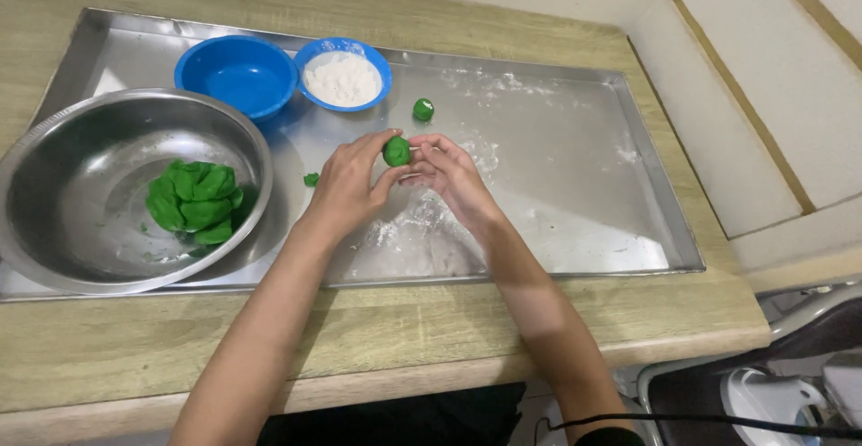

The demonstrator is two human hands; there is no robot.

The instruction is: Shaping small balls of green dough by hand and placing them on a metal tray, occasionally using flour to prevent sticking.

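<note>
A small green dough ball (397, 151) is held between the fingertips of my left hand (350, 181) and my right hand (449, 175), just above the steel tray (575, 185). A second green dough ball (423, 110) rests on the tray behind them. A tiny green scrap (311, 179) lies to the left of my left hand. A lump of green dough (193, 202) sits in the large steel bowl (54, 221) on the tray's left end.
A blue bowl (236, 73), nothing visible in it, and a blue bowl of white flour (342, 75) stand at the tray's back. Flour dusts the tray's middle. The tray lies on a wooden counter (135, 338); a white wall is at the right.
</note>
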